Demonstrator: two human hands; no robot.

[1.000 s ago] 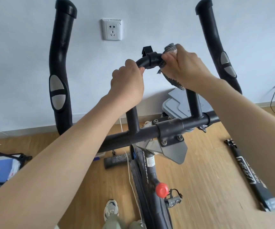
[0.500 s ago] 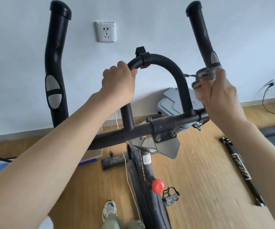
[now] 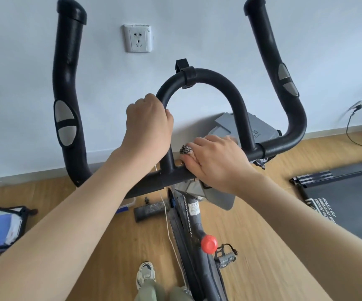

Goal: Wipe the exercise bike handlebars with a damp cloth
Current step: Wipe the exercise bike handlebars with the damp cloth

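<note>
The damp cloth [image 3: 185, 149], a dark mesh-patterned rag, is bunched under the right hand [image 3: 217, 161] and shows only as a small wad beside the thumb; that hand is closed over it and presses it onto the horizontal crossbar [image 3: 154, 181] of the exercise bike handlebars, just right of where the centre loop joins. The left hand [image 3: 148, 124] is clenched around the left leg of the black centre loop [image 3: 214, 80], near the start of its bend. Two long outer grips [image 3: 67, 88] with grey oval pads rise on either side, well apart from both hands. Below the crossbar run the bike frame [image 3: 194, 222], a red knob [image 3: 209, 244] and a pedal [image 3: 226, 256]. A white wall socket [image 3: 137, 38] sits on the wall behind, and a treadmill deck [image 3: 349, 198] lies on the wooden floor [image 3: 262, 246] to the right.
</note>
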